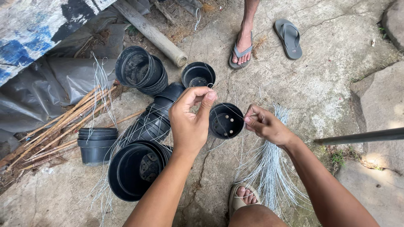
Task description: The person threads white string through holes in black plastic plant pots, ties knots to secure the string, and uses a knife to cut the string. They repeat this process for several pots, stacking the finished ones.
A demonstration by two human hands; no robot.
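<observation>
Wire stretched between my two hands, over the pot.

I am pinching a thin wire in my left hand and right hand; it is running nearly level between them, above the black pot on the ground.

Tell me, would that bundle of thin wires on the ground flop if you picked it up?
Probably. The wire bundle fans out in loose, curved strands, so it would likely droop and splay. The strands look very thin, so it is probably light.
</observation>
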